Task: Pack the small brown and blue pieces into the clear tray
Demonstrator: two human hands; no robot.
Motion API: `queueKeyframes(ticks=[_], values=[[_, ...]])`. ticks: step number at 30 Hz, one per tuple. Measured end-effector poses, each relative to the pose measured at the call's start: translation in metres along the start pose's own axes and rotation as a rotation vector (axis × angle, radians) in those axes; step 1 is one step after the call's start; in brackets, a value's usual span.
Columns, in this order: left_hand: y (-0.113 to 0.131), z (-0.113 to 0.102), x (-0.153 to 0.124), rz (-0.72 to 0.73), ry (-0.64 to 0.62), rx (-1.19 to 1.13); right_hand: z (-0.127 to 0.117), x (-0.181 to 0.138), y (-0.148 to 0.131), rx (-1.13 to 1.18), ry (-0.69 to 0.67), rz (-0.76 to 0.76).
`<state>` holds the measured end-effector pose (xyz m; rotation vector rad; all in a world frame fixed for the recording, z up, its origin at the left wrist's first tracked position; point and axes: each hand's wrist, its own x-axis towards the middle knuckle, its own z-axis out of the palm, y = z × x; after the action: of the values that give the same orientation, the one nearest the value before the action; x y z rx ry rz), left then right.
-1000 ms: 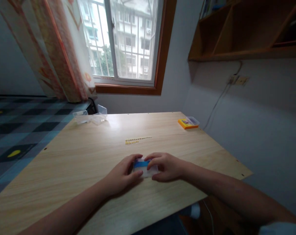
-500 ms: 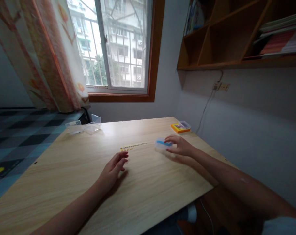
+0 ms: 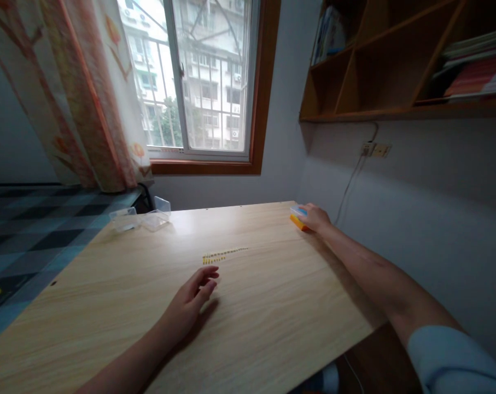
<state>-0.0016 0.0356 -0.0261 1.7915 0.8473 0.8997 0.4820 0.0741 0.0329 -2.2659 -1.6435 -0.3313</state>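
Observation:
My right hand (image 3: 315, 217) reaches to the far right corner of the wooden table (image 3: 251, 306). It is closed on a small clear box with a blue insert (image 3: 297, 210), which sits on top of a clear box with an orange insert (image 3: 297, 221). My left hand (image 3: 190, 303) lies open and flat on the table near the front, holding nothing. Just beyond its fingertips runs a short row of tiny yellow and dark pieces (image 3: 223, 254).
Two open clear plastic boxes (image 3: 143, 218) stand at the table's far left corner. A curtain (image 3: 67, 93) and a window (image 3: 202, 76) are behind. Wall shelves with books (image 3: 407, 60) hang at the upper right; a cable (image 3: 350, 183) drops from a wall socket.
My right hand carried the blue-insert box from the front middle of the table to the far right corner, onto the orange box. My left hand let go and stayed flat on the table.

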Motion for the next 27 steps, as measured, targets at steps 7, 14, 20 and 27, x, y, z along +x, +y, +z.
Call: queueKeyframes(ticks=[7,14,20,27], values=[[0.0,-0.001,-0.002,-0.015,-0.008,0.005,0.018,-0.002,0.002,-0.116,-0.017,0.046],[0.001,-0.001,-0.002,-0.016,-0.001,0.009,0.029,-0.005,0.01,-0.167,0.001,0.066],[0.001,-0.001,-0.002,-0.019,0.012,0.011,0.034,-0.007,0.009,-0.172,0.024,0.062],[0.005,0.0,-0.003,-0.035,-0.009,0.012,0.036,-0.005,0.011,-0.135,0.042,0.042]])
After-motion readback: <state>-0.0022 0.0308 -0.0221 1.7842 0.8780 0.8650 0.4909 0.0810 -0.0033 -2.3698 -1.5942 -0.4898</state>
